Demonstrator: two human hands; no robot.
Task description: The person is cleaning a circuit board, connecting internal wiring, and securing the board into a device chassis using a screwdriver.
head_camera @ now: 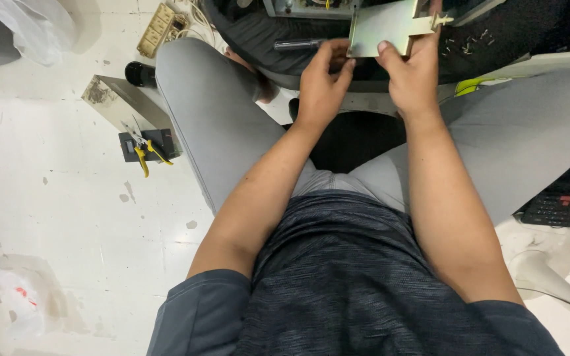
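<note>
At twelve o'clock I held the metal bracket (379, 28) over the black tray (496, 39), right hand (413, 72) pinching it and left hand (321, 82) closed on its left corner; a slackened grip risked dropping it among the loose screws (466, 45).

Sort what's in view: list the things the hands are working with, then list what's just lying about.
In hand:
- metal plate, held by left hand and right hand
- dark cylindrical tool beside the left hand
- small screws on the dark surface

Lying about:
- yellow-handled pliers on the floor
- power strip
- black keyboard
- plastic bag
</note>
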